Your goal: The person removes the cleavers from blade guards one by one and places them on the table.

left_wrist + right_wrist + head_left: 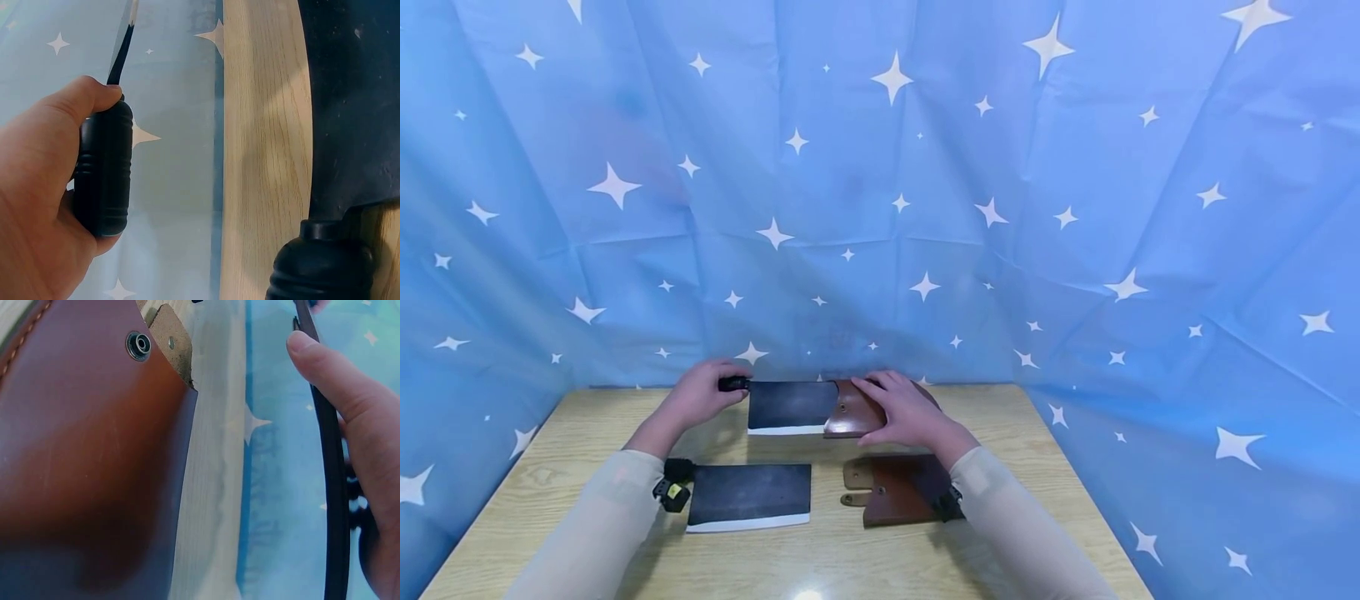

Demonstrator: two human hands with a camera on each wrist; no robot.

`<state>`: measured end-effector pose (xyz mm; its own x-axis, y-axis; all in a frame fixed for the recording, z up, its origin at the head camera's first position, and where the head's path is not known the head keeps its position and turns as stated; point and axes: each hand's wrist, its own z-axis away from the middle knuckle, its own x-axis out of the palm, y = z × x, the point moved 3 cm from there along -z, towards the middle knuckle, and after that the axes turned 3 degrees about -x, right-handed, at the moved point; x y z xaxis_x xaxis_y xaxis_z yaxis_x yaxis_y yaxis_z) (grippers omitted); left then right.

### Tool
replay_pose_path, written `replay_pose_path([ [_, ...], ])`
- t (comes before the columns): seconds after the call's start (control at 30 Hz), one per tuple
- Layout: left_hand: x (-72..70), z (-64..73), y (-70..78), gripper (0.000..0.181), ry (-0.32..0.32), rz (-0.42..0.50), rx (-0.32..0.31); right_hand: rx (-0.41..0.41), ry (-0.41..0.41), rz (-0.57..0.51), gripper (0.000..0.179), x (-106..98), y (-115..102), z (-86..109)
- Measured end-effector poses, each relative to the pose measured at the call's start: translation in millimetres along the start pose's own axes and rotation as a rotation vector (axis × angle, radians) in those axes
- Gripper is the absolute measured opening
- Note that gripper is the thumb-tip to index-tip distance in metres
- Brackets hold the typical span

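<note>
My left hand (695,396) grips the black handle (103,172) of a cleaver (792,406), its thumb lying along the handle near the blade. The dark blade with a bright edge points right, held level above the back of the table. A brown leather sheath (844,423) covers the blade's right end. My right hand (904,408) holds this sheath, thumb on the near face and fingers over the top; the palm hides part of the leather. In the right wrist view the sheath (332,487) shows edge-on between thumb and fingers.
A second cleaver (750,493) lies on the wooden table (820,567) below my left hand, handle to the left. A second brown sheath (898,496) with snap straps lies under my right wrist. A blue star-patterned curtain (850,167) stands behind the table.
</note>
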<state>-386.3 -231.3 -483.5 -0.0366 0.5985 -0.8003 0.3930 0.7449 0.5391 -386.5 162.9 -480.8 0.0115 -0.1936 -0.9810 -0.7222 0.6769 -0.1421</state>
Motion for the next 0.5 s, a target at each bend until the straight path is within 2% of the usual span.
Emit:
replay_pose_path([
  [0.5, -3.3, 3.4, -4.7, 0.035, -0.003, -0.003, -0.001, 0.007, -0.007, 0.032, 0.116, -4.3, 2.8, 2.7],
])
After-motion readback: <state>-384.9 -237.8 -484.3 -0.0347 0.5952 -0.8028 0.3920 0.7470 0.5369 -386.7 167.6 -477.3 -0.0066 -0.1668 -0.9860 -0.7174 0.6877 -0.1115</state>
